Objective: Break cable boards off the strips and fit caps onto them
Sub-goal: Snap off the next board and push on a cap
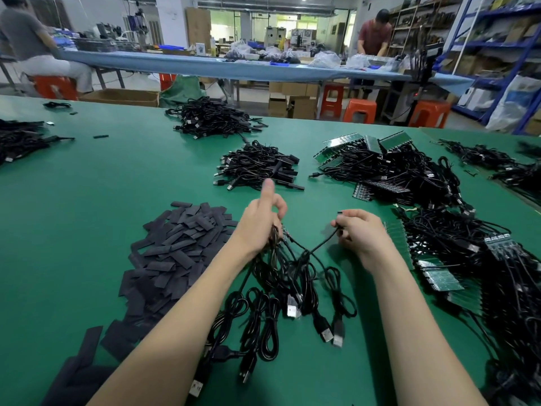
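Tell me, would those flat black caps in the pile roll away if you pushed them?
Probably not: the black caps look flat, so they would likely slide on the green table. They seem thin, so probably light and easy to scatter.

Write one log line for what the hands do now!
left hand: grips cable bunch | right hand: pinches one cable end | caps pile: untouched

Counter (87, 177) carries all. Hands at centre: left hand (260, 221) grips cable bundle (281, 276), trailing to 6 o'clock; right hand (360, 230) just beside. Cap pile (175, 244) at 9 o'clock. Capped cable heap (259, 167) at 12. Board strips with cables (468, 244) at 3. Far cable pile (213, 117) behind, at 11.
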Tool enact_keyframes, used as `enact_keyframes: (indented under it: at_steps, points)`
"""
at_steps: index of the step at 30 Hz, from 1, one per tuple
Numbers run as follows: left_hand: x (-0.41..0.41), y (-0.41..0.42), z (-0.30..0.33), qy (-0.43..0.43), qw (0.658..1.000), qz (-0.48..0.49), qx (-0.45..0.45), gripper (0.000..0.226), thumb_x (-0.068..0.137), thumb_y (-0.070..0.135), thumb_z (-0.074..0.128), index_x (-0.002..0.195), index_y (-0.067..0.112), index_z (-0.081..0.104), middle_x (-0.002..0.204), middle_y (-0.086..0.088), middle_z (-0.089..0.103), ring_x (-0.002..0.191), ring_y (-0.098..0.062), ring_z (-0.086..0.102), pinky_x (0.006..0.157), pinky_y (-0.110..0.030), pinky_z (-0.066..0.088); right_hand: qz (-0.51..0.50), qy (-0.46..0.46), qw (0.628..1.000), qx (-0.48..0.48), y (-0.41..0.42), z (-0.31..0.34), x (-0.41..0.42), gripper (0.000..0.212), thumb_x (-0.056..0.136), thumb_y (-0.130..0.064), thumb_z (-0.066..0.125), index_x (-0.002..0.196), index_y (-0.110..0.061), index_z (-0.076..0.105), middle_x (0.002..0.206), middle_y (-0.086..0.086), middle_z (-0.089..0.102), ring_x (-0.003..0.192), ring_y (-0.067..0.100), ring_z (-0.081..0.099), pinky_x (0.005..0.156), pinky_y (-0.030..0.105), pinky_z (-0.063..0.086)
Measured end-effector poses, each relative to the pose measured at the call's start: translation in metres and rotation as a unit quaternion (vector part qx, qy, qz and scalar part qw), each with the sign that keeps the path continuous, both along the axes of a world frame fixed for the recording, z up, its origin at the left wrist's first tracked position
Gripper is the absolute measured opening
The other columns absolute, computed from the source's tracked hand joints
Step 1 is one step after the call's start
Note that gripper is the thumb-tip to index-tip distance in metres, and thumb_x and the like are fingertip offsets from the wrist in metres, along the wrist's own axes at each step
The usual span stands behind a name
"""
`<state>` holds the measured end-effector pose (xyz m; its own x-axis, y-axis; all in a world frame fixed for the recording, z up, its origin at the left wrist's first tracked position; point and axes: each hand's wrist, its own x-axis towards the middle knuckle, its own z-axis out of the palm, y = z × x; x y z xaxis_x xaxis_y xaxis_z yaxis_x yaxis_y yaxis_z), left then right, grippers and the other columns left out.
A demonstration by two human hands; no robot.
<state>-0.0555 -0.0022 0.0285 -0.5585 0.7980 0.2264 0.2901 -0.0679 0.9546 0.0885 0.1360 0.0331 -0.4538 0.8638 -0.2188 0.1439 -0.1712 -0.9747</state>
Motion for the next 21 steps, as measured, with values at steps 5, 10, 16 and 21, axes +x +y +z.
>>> enact_keyframes:
  at_steps: [5, 10, 16, 21]
  points:
    - [-0.008, -0.005, 0.003, 0.003, 0.994, -0.09, -0.055, 0.05, 0.099, 0.058, 0.041, 0.072, 0.018, 0.052, 0.045, 0.008, 0.038, 0.041, -0.012, 0.038, 0.065, -0.027, 0.042, 0.001, 0.131, 0.991, -0.042, -0.005, 0.014, 0.0, 0.013, 0.098, -0.004, 0.06, 0.11, -0.008, 0.06, 0.089, 0.008, 0.072, 0.056, 0.01, 0.057, 0.053, 0.021, 0.053]
    - [0.01, 0.002, 0.002, 0.038, 0.989, -0.115, -0.079, 0.036, 0.084, 0.056, 0.067, 0.105, 0.026, 0.063, 0.097, 0.003, 0.071, 0.082, -0.005, 0.065, 0.08, -0.022, 0.05, 0.159, 0.2, 0.967, -0.002, -0.029, 0.044, -0.011, 0.014, 0.095, -0.009, 0.065, 0.105, -0.017, 0.061, 0.092, 0.003, 0.074, 0.071, 0.019, 0.065, 0.063, 0.026, 0.054]
    - [0.027, 0.005, -0.001, -0.109, 0.99, -0.08, 0.026, 0.013, 0.102, 0.02, 0.057, 0.1, 0.01, 0.065, 0.079, -0.002, 0.072, 0.063, -0.017, 0.069, 0.064, -0.023, 0.056, 0.105, 0.069, 0.98, 0.153, -0.04, 0.051, -0.012, 0.011, 0.091, -0.01, 0.07, 0.092, -0.02, 0.065, 0.088, 0.006, 0.071, 0.08, 0.012, 0.062, 0.069, 0.022, 0.047]
    - [0.028, 0.006, -0.003, -0.132, 0.989, -0.045, 0.052, 0.018, 0.103, 0.031, 0.055, 0.102, 0.019, 0.068, 0.086, 0.003, 0.075, 0.036, -0.01, 0.042, 0.045, -0.017, 0.037, 0.115, 0.029, 0.979, 0.165, -0.037, 0.054, -0.013, 0.013, 0.088, -0.011, 0.073, 0.094, -0.02, 0.065, 0.079, -0.002, 0.071, 0.075, 0.011, 0.065, 0.072, 0.026, 0.051]
